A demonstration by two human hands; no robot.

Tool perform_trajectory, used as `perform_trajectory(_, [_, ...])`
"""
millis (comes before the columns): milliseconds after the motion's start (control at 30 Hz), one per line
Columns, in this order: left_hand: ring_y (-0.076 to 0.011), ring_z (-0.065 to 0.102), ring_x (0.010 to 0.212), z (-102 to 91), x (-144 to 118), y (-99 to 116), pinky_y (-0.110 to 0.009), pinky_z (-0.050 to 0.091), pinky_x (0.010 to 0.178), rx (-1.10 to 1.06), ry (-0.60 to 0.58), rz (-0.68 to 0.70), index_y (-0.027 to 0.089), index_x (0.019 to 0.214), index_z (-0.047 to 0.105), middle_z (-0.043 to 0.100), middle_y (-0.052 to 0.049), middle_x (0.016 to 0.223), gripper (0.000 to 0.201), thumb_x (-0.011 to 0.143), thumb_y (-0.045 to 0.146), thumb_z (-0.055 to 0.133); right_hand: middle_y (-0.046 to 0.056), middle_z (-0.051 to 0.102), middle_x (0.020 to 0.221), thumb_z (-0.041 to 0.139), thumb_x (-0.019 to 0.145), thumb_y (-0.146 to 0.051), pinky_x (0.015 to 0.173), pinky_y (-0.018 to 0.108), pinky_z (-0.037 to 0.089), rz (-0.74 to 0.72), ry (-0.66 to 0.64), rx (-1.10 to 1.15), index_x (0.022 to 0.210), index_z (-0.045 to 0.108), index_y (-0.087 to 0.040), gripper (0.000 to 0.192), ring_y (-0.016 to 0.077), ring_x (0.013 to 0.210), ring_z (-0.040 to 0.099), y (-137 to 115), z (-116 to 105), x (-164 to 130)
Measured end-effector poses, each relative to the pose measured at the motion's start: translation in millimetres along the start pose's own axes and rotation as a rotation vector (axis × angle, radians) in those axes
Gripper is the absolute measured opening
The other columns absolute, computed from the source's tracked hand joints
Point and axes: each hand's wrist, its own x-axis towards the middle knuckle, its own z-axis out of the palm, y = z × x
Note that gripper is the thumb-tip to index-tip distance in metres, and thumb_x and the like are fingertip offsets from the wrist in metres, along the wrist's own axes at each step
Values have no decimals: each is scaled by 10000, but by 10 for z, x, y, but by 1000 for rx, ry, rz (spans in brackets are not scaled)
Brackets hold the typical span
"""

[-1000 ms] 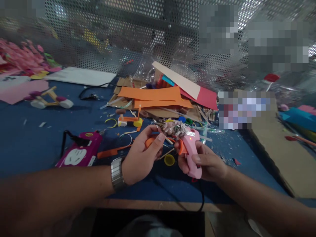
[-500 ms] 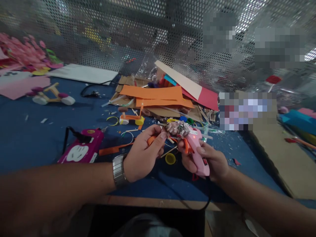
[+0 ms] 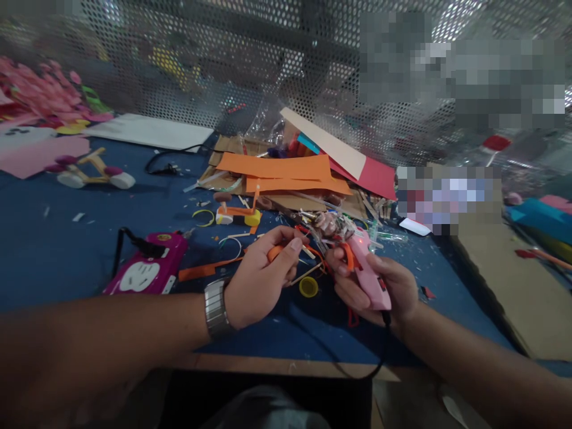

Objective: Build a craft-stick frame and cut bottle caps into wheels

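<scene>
holding a pink plastic glue gun [image 3: 364, 265] over the blue tabletop [image 3: 147, 208], clamped at its handle [image 3: 374, 289] by the fingers of the right hand [image 3: 393, 286], probably to reach its orange trigger [image 3: 348, 256], and pinching a curved orange strip [image 3: 274, 254] between thumb and fingers of the left hand [image 3: 261, 286], seemingly steadying it.

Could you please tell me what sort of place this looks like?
Probably a craft workspace: the right hand holds a pink glue gun, and orange paper lies on cardboard upon a blue table.
</scene>
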Motion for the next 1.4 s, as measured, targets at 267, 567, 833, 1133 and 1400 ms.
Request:
perform_trajectory(267, [-54,351,464,9,20,-5,-171,266,447,-18,60,-9,188,1007,648,429,112,572,443,907,560,866,-28,593,775,718,930,-504,344,226,317,26,-53,48,942,698,-192,313,48,355,332,-13,-45,-16])
perform_trajectory(567, [-62,378,472,-24,9,-9,-173,343,453,58,37,83,218,1027,587,451,121,588,466,912,573,866,-20,579,578,704,908,-535,390,264,345,28,71,-78,900,758,-177,362,104,353,358,6,-53,14])
perform_trajectory(833, [-67,377,495,-18,12,0,-168,331,459,60,46,101,222,1090,566,452,118,617,490,920,575,861,7,614,471,742,905,-554,439,238,357,57,72,-67,904,786,-151,405,116,361,447,17,-58,-1])
perform_trajectory(1133, [-62,346,484,-29,32,-25,-158,303,453,48,34,136,232,1048,534,430,127,599,390,985,507,802,10,619,450,783,876,-566,423,237,353,53,98,-92,890,775,-150,415,122,351,459,22,-40,-11])
perform_trajectory(1400, [-48,331,465,-15,50,-10,-143,290,448,-26,27,104,229,973,516,398,142,569,317,998,411,775,-10,579,478,758,913,-516,429,244,410,-13,96,-71,874,760,-163,355,114,364,427,26,-30,9])
